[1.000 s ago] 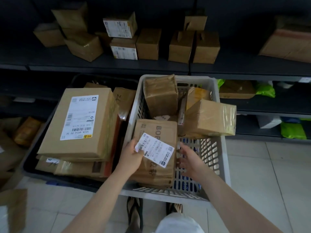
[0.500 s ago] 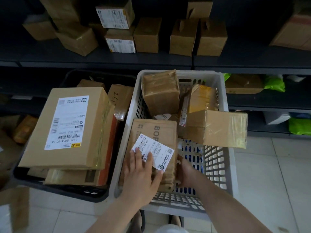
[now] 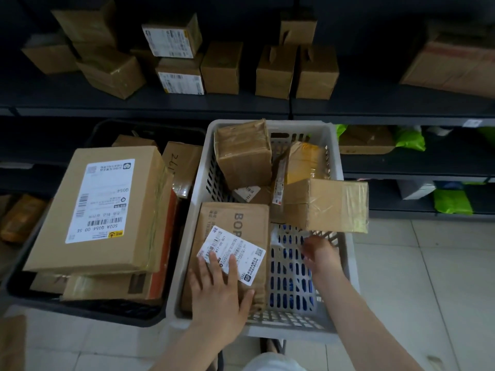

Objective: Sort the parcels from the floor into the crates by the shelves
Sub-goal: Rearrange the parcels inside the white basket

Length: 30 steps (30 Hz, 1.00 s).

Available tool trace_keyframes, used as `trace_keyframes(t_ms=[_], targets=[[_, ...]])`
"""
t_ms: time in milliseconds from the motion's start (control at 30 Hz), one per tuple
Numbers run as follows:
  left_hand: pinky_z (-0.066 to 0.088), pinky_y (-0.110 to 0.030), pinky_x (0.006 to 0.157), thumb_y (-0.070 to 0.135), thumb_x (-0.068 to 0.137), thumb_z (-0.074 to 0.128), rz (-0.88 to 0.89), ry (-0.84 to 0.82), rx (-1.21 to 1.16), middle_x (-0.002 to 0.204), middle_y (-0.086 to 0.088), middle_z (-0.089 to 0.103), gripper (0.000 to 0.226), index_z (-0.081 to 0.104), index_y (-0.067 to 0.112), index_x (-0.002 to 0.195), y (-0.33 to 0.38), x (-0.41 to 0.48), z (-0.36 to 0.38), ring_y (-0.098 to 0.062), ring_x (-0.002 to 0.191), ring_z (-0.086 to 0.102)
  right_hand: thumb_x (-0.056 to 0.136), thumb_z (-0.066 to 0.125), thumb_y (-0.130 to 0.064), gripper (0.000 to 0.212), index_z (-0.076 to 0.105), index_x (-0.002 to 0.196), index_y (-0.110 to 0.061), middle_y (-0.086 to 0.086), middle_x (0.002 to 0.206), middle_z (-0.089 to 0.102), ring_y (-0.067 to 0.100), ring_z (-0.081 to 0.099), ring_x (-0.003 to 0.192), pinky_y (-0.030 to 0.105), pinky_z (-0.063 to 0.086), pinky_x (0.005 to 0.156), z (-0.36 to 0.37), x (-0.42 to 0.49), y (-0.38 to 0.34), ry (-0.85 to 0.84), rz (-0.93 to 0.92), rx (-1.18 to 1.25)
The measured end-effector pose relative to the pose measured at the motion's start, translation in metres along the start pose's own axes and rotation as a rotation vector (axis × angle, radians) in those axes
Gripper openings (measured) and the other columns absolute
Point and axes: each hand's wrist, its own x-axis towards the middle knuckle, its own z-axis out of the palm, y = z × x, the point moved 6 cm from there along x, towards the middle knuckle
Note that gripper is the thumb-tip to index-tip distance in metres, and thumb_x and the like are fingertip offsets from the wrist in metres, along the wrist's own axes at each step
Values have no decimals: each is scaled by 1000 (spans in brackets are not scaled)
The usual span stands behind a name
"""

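Inside the grey crate (image 3: 289, 329), near-left corner, I logged one flat brown parcel (image 3: 249, 218): plain cardboard, dark "BOP" lettering, and a white barcode label (image 3: 235, 250) stuck askew on top. It lay flat along the crate's left wall. The left hand (image 3: 218, 298) rested on its near end, fingers (image 3: 213, 263) straight and spread, tips on the label, gripping nothing. The right hand (image 3: 320, 254) hung just beside the parcel's right edge, apart from it. It was blurred, so I could not tell its fingers' state.

Dim dark shelving (image 3: 241, 108) above pale floor tiles (image 3: 417, 277)
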Motion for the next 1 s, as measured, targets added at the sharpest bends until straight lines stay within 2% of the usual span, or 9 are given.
trace_keyframes(t_ms=[200,267,333,433,533,667,833,933,1000], targets=[[11,-41,120,51,91,50,175,191,-406,160,-10,-13,92,-13,20,150,41,11,-60,-28,148,1,71,77,-9,79,28,131,-24,14,131,42,30,63,91,49,57,78,-48,-75,-61,263,-411,-191],[8,-39,120,40,84,67,296,222,-514,156,1,-26,114,-31,32,143,60,25,-89,-21,148,-5,69,79,-5,104,14,146,-29,12,149,21,34,45,123,52,45,99,-58,-82,-90,338,-588,-340],[8,-42,119,34,76,77,377,209,-563,154,7,-31,130,-39,38,135,78,46,-110,-18,147,-5,67,83,-8,119,2,151,-33,1,159,7,25,16,144,52,24,114,-48,-75,-116,157,-726,-572],[19,-43,118,29,67,84,456,88,-751,161,0,3,130,-19,34,148,97,72,-130,-17,145,15,63,86,-14,116,12,151,-34,-3,146,31,16,34,130,42,36,108,-35,-68,-137,-113,-788,-718],[45,-36,102,31,70,82,442,46,-1047,140,2,47,95,27,26,146,98,75,-145,-16,127,47,54,90,-34,105,34,143,-31,-8,127,45,14,46,116,38,47,95,-40,-78,-163,-123,-875,-591],[51,-13,80,41,87,61,534,79,-1205,119,14,56,34,47,43,119,83,35,-159,-1,106,56,47,78,-53,93,46,132,-31,-4,118,55,18,57,106,36,51,84,-46,-84,-172,-230,-751,-235],[40,-35,106,60,63,73,383,86,-1227,147,18,27,106,15,38,149,27,-11,-155,-4,131,35,61,77,-42,66,56,120,-24,2,102,68,19,67,94,32,53,73,-6,-97,-158,-480,-532,-67],[48,-33,101,47,70,78,265,-20,-1417,141,6,45,99,19,34,149,0,-13,-149,-10,121,53,64,78,-51,63,61,117,-22,6,106,72,27,67,100,42,53,88,41,-100,-140,-556,-410,-212],[44,-10,93,40,85,67,237,86,-1222,147,13,37,83,17,32,151,-12,-26,-151,1,123,43,63,79,-54,62,61,111,-21,8,106,70,28,66,99,43,52,91,62,-94,-127,-485,-332,-295]])
